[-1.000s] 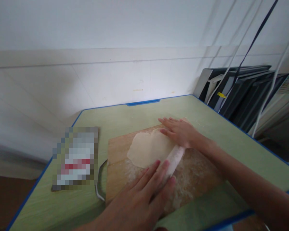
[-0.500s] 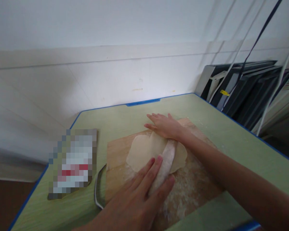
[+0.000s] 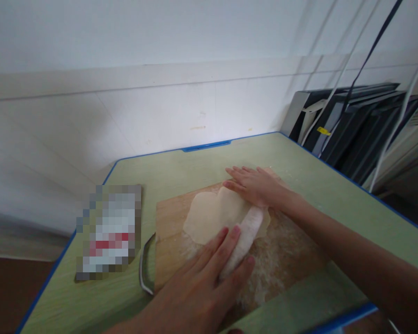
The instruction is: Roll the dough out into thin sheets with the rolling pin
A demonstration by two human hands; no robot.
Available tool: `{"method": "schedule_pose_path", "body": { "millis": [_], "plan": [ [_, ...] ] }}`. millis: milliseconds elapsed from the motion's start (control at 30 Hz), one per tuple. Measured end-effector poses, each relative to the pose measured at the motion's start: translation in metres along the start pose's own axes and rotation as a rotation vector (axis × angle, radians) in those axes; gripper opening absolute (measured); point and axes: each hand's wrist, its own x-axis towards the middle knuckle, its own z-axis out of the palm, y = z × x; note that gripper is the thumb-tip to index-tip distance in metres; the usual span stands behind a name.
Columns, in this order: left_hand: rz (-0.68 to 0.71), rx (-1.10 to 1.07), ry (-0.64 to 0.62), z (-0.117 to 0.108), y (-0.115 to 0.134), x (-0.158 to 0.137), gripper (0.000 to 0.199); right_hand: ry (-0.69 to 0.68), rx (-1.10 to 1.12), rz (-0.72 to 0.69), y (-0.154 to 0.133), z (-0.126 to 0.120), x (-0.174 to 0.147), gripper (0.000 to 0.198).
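Observation:
A floured rolling pin lies slantwise over a thin, flattened sheet of dough. At its near end, my left hand has its fingers along one side and its thumb along the other, holding it. My right hand rests with its palm over the far end, fingers stretched out flat past the pin. Under the dough is a wooden board dusted with flour. A metal handle sticks out from the board's left side. The pin's two ends are hidden by my hands.
A blurred-out flat item with a red band lies left of the board on the green table, which has a blue edge. A white wall stands behind. Dark flat panels lean at the right, with hanging cords before them.
The rolling pin has moved a little to the right across the dough. My right hand has shifted right with it, while my left hand has barely moved.

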Motion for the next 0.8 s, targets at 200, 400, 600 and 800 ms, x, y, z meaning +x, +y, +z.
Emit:
{"method": "schedule_pose_path", "body": {
  "millis": [200, 400, 600, 800],
  "plan": [
    [0.155, 0.033, 0.092, 0.025, -0.013, -0.002, 0.07, 0.032, -0.064, 0.018, 0.008, 0.005, -0.016, 0.052],
    [0.183, 0.156, 0.167, 0.038, -0.013, -0.002, 0.079, 0.11, -0.102, -0.121, 0.018, 0.014, -0.036, 0.047],
    [0.208, 0.256, 0.176, 0.037, -0.006, -0.002, 0.079, 0.186, -0.053, 0.044, 0.013, 0.013, -0.061, 0.053],
    [0.18, 0.342, 0.067, 0.021, 0.009, 0.002, 0.049, 0.246, -0.046, 0.166, 0.004, 0.013, -0.094, 0.047]
  ]
}}
